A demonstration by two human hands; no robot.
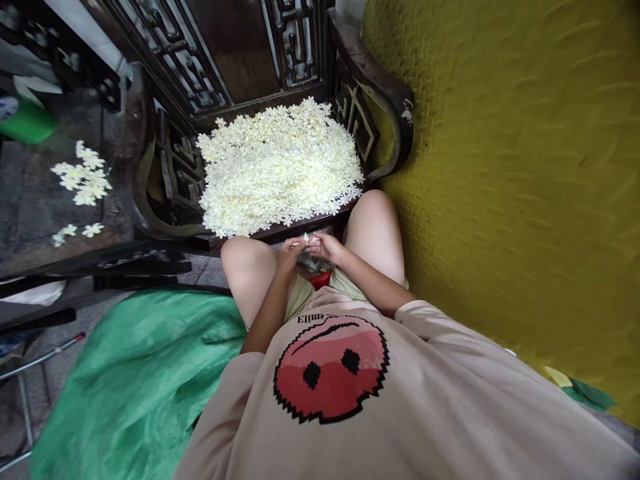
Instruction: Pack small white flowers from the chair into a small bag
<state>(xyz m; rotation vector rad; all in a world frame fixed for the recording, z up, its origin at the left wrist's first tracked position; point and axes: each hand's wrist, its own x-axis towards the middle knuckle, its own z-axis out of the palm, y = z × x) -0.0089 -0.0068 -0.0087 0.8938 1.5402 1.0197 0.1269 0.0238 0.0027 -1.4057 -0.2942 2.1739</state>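
On the dark chair point(243, 50), top centre, a broad heap of white flowers point(280, 167) looks left to handle; a small cluster point(87, 190) lies upper left. Mid-frame, left hand point(289, 255) and right hand point(328, 247) meet at a few blossoms point(313, 239), exact pinch I cannot tell; what's done is unclear

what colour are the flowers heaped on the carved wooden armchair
White with pale yellow tinges; the flowers show best in the head view.
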